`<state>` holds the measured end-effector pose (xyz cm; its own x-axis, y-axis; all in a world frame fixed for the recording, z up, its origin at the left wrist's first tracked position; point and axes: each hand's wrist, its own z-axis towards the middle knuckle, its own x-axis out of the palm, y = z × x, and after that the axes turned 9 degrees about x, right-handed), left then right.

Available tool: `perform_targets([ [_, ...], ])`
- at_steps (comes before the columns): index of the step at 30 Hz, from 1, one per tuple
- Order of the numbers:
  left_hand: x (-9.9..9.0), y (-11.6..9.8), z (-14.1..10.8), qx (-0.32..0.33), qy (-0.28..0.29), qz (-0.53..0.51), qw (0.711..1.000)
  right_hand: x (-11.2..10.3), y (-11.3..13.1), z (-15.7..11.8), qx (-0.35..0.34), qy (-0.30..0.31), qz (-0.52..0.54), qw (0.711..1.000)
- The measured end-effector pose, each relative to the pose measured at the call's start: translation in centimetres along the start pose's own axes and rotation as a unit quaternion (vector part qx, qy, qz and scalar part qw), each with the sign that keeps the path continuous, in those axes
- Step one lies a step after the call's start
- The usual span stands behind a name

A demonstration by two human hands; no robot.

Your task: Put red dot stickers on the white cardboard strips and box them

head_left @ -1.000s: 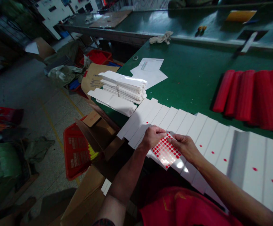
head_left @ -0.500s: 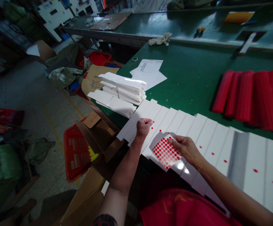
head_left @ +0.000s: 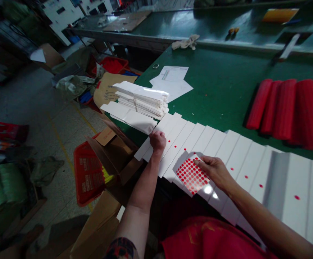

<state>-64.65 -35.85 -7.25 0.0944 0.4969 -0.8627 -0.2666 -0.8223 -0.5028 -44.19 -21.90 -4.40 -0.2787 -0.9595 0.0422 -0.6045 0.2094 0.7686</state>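
My left hand point(head_left: 158, 141) is closed, its fingers curled against the leftmost of the overlapping white card strips point(head_left: 199, 138); whatever its fingertips hold, if anything, is hidden. Just right of it, red dots point(head_left: 175, 146) sit on neighbouring strips. My right hand point(head_left: 214, 171) pinches a sheet of round red stickers point(head_left: 191, 175) by its upper right edge, tilted over the middle strips. More single red dots point(head_left: 246, 177) mark strips farther right.
Banded stacks of white card point(head_left: 143, 102) lie beyond my left hand, near papers point(head_left: 171, 81). Red mesh bundles point(head_left: 286, 108) rest on the green table point(head_left: 216, 79) at right. A cardboard box point(head_left: 113, 147) and an orange basket point(head_left: 87, 176) stand at left.
My left hand has moved left across the strips, its fingers more curled. A red dot now shows where that hand was. My right hand and its sticker sheet are almost unmoved.
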Motion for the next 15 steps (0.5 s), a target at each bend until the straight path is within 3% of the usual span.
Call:
perform_targets([
  [11, -0.7, -0.9, -1.1, 0.041, -0.054, 0.032, 0.997, 0.1, 0.3, 0.1, -0.004, 0.003, 0.012, 1.000],
  [13, -1.0, -1.4, -2.3, 0.063, -0.019, 0.009, 0.998, 0.1, 0.2, 0.1, -0.005, 0.007, 0.015, 1.000],
  [15, -1.3, -1.9, -3.8, 0.092, 0.063, -0.072, 0.991, 0.1, 0.3, 0.1, -0.006, 0.005, 0.015, 1.000],
])
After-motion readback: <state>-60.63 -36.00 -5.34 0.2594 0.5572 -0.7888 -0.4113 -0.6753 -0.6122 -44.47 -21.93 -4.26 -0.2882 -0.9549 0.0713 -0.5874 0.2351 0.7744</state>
